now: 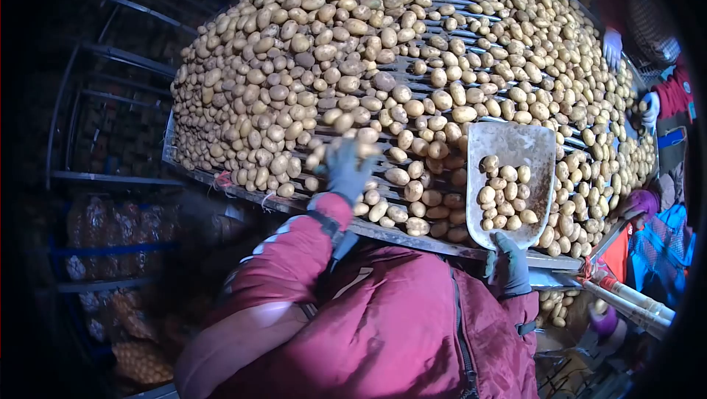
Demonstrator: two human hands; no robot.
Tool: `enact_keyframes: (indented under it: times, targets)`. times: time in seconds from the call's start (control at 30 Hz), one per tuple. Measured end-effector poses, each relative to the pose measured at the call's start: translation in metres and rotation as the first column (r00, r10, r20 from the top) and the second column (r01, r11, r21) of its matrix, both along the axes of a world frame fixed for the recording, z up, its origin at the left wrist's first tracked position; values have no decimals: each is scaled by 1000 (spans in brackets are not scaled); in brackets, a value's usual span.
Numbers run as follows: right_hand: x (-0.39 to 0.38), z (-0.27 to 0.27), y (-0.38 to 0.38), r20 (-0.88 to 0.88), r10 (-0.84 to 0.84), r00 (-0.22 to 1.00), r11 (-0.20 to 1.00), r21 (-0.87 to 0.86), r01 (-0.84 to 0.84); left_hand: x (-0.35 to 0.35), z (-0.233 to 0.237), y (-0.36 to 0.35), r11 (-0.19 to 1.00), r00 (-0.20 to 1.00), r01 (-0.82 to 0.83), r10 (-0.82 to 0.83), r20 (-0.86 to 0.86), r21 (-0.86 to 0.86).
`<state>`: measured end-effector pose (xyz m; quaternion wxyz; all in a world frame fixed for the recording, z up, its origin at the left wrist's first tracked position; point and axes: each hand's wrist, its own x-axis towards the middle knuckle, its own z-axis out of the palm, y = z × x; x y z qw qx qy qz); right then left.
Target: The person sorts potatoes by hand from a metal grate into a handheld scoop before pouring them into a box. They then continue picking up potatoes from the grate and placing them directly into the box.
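Head view: right hand (510,266) is clenching the scoop (515,145) handle at 6 o'clock. The scoop's long axis is running 6-to-12, with potatoes (504,196) sitting inside. Left hand (346,169) is reaching into the pile (294,67) at the scoop's 9 o'clock, nearer the heap; it's blurred, so can't tell its grip.

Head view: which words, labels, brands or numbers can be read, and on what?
None can be read. The scoop in the right hand, the red jacket and the table rim show no letters or numbers; the sacks at lower left are too dark and blurred to tell.
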<state>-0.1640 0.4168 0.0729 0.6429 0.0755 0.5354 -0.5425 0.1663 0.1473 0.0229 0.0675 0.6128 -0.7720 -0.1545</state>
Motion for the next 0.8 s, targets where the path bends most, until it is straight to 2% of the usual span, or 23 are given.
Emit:
enact_keyframes:
  times: [0.03, 0.07, 0.1, 0.13, 0.17, 0.23, 0.3, 0.33, 0.37, 0.43, 0.5, 0.53, 0.6, 0.63, 0.67, 0.73, 0.8]
  targets:
    - [0, -3, 2, -1, 2, 1000, 1000, 3, -2, -22, -20, 12, 991, 979, 33, -7, 202, -129]
    - [-3, -9, 4, -6, 10, 1000, 999, -31, -11, -46, -26, 20, 984, 974, 117, -87, 207, -137]
    - [-5, -13, 3, -16, 12, 1000, 998, -68, -13, -71, -18, 27, 989, 991, 130, -130, -1, -77]
    - [-4, -12, 2, -26, 6, 1000, 998, -65, -8, -94, -8, 29, 980, 984, 162, -169, 53, 116]
    - [-1, -10, 0, -54, -23, 998, 999, -48, 20, -103, -16, 40, 963, 942, 234, -189, -277, 137]
    - [4, -4, 2, -80, -43, 996, 999, -13, 42, -121, -10, 52, 939, 940, 340, -337, -57, 50]
    - [3, -3, -1, -72, -61, 996, 998, 5, 62, -144, -14, 52, 924, 927, 365, -350, -134, 110]
    - [3, -3, -5, -74, -55, 996, 998, 2, 55, -146, -10, 53, 893, 891, 438, -416, -182, 100]
    - [3, -5, -6, -51, -56, 997, 998, -1, 56, -146, -5, 53, 821, 844, 536, -527, -100, 196]
    - [0, -9, -9, -32, -58, 998, 998, 2, 58, -134, -7, 49, 785, 765, 616, -574, -294, 71]
    - [1, -12, -9, -41, 10, 999, 1000, -19, -11, -108, 0, 28, 868, 749, 475, -486, -450, -146]
    - [1, -5, -2, -64, 78, 995, 997, 3, -78, -92, 0, 10, 889, 799, 397, -457, -390, -229]
    - [11, 3, -7, -42, 1, 999, 1000, 30, 0, -60, 1, -26, 897, 894, 225, -346, -285, -382]
    - [15, 5, -9, -19, -68, 998, 996, 51, 69, -47, -7, -47, 940, 912, 161, -258, -319, -300]
    - [16, 4, -6, -23, -76, 997, 996, 54, 77, -40, -6, -60, 942, 926, 149, -240, -291, -301]
    - [20, -3, -1, -119, -23, 993, 999, 24, 26, -40, -6, -77, 957, 906, 206, -266, -330, -204]
    - [25, -3, 0, -106, -61, 993, 995, 67, 68, -51, -20, -90, 953, 884, 242, -294, -364, -181]
